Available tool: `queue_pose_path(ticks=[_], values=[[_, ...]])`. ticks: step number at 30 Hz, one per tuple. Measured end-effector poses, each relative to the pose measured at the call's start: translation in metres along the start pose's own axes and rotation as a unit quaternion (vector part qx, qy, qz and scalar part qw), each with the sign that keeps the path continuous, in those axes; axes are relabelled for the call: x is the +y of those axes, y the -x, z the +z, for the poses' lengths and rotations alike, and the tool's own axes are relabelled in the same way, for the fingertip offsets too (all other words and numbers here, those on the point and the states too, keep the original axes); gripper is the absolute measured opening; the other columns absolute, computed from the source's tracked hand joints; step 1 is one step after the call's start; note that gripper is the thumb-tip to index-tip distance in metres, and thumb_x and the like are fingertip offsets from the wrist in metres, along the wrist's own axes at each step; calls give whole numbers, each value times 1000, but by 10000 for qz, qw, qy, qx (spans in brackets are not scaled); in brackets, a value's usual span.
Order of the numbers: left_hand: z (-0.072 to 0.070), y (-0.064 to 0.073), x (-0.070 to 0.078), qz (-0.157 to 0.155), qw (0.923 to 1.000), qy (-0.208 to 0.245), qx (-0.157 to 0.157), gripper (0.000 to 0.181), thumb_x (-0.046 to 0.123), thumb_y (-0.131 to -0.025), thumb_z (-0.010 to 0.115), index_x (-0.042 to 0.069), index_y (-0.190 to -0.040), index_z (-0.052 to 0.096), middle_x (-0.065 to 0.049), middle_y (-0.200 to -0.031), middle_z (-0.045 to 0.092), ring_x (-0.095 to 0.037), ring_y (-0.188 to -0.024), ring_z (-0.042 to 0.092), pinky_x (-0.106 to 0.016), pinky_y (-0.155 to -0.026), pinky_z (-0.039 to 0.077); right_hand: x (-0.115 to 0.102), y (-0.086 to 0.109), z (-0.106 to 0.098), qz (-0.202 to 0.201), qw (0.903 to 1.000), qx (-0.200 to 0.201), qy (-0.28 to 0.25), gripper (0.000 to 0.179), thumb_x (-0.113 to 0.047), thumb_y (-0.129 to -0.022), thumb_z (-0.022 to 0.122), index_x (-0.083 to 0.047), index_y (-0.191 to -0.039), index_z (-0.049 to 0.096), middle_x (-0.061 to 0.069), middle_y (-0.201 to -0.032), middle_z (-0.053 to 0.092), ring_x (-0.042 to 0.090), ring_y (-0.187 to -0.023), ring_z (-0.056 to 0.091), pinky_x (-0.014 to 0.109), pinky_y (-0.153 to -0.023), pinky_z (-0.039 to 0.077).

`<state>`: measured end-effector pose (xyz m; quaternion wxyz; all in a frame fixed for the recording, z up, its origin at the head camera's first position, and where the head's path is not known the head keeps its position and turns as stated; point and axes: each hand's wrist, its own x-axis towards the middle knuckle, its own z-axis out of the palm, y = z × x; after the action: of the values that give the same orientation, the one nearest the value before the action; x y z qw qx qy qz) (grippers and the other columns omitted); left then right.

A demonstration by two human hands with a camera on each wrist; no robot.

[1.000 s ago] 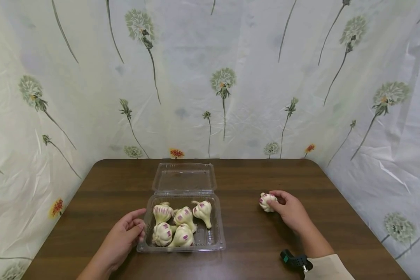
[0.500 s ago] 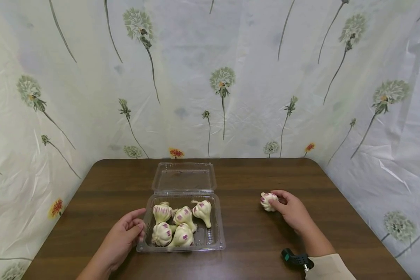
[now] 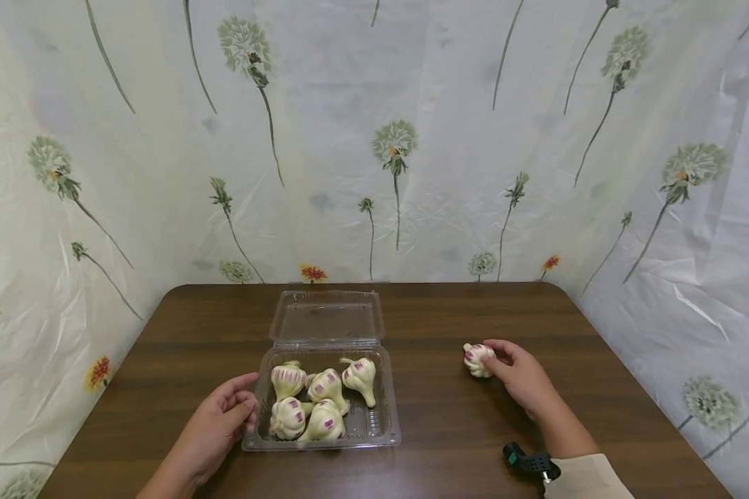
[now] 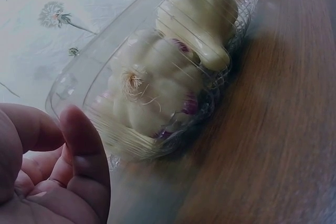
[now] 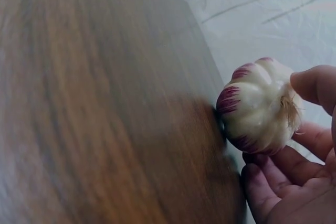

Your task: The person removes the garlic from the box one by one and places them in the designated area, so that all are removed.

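Note:
A clear plastic clamshell container (image 3: 387,409) stands on the table with its lid (image 3: 327,317) folded back. Several garlic bulbs (image 3: 359,378) with purple patches lie inside. Beside its left wall is my left hand (image 3: 221,423), fingers loosely bent and fingertips right at the rim. In the left wrist view, the thumb and a finger (image 4: 84,150) overlap the container's corner, with a garlic bulb (image 4: 152,82) seen through the wall. Off to the right, my right hand (image 3: 518,374) holds one garlic bulb (image 5: 260,106) between thumb and fingers, close over the table, its root tuft facing the palm.
The brown wooden table (image 3: 431,443) has rounded far corners. A floral-patterned curtain (image 3: 324,152) hangs behind it and along both sides. A black strap (image 3: 530,463) is around the right wrist, by a light sleeve (image 3: 589,477).

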<state>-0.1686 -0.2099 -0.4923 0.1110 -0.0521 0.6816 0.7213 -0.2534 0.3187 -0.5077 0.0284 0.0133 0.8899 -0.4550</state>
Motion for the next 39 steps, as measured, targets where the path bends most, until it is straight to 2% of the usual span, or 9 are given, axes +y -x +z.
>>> queue_pose_path(ticks=[5,7,16,21,28,33,39], values=[[-1,0,-1,17,10000,-33,-45,50,1,-108,50,1,-156,37,-4,-102,57,-13,-84,58,-23,-70,56,-1,1,0,-57,10000,50,-6,60,-45,-106,61,-5,-150,52,20,-151,54,38,-137,52,35,-101,52],[-2,0,-1,2,10000,-43,-73,50,1,-108,50,1,-157,37,-4,-102,57,-13,-85,58,-23,-71,56,-1,1,0,-83,9999,112,13,61,-46,-105,61,-5,-150,52,20,-150,55,37,-137,52,36,-101,52],[-1,-3,2,39,9999,-102,-107,49,1,-108,49,3,-156,38,-5,-103,56,-14,-85,58,-23,-70,55,-9,5,-5,-420,9958,701,420,68,-50,-106,57,-1,-152,48,25,-151,51,43,-139,50,60,-112,45],[-1,-4,2,66,9998,-125,-126,49,-1,-108,47,2,-156,37,-5,-102,56,-14,-85,57,-24,-70,55,-22,11,-5,-724,9880,1130,759,65,-49,-106,58,-2,-151,50,23,-153,47,44,-143,45,61,-112,45],[-1,-4,2,-38,9999,-87,-78,49,0,-108,48,5,-156,38,-5,-101,57,-15,-83,57,-25,-70,55,-37,19,1,-1052,9780,1530,946,56,-44,-105,62,-5,-145,57,20,-148,53,42,-139,50,63,-107,47],[-1,-4,0,-67,10000,-41,-43,49,1,-108,49,6,-156,38,-4,-102,57,-15,-84,57,-25,-70,55,-43,22,8,-1254,9743,1628,918,50,-40,-104,64,-7,-141,61,17,-145,56,39,-135,52,62,-106,46],[-2,-2,-2,-75,10000,4,-54,50,2,-108,50,6,-156,37,-4,-102,57,-14,-84,57,-24,-70,56,-54,28,15,-1431,9750,1504,789,45,-34,-104,65,-9,-141,62,14,-143,57,38,-132,55,61,-106,47]])
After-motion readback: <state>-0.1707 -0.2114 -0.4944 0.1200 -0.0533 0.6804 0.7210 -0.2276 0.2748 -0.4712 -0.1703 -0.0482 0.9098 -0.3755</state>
